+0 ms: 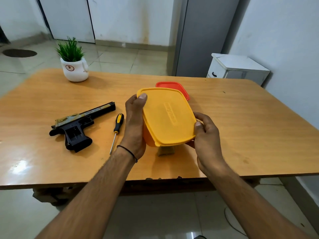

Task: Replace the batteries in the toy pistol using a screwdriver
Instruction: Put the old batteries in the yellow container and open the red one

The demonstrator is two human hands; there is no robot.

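On the wooden surface (241, 118) we list these items. Toy pistol (81, 125): black, lying on its side at left, grip compartment uncovered. Screwdriver (117, 129): yellow-and-black handle, just right of the pistol, touching neither. Yellow lidded box (168, 116): tilted, raised off the surface; our left hand (135, 123) clamps its left side, thumb on the lid, and our right hand (206, 133) grips its near right corner. Red lid (179, 87): behind the box. Potted plant (74, 64): far left.
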